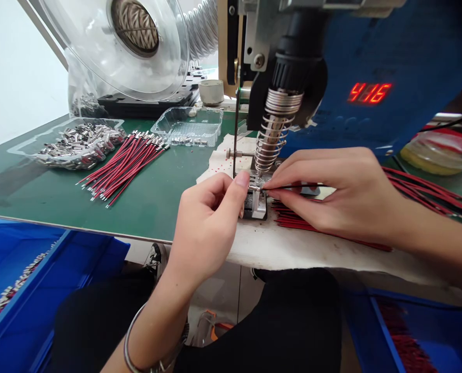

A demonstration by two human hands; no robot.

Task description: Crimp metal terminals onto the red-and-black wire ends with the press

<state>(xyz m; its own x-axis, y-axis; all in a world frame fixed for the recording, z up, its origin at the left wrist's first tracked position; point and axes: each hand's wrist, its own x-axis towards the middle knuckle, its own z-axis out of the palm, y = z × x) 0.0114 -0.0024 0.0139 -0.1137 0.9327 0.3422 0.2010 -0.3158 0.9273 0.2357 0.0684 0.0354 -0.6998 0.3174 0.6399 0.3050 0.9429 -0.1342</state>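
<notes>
My left hand is curled into a fist, thumb and finger pinching something small at the metal fixture under the hot-air nozzle. What it pinches is too small to name. My right hand pinches a thin black wire and holds its tip at the same fixture, right under the coiled nozzle. Red wires lie under my right hand on a white cloth.
A bundle of red wires and a clear tray of metal terminals lie on the green mat at left. A second clear tray and a plastic reel stand behind. The blue machine shows 416. Blue bins sit below the table.
</notes>
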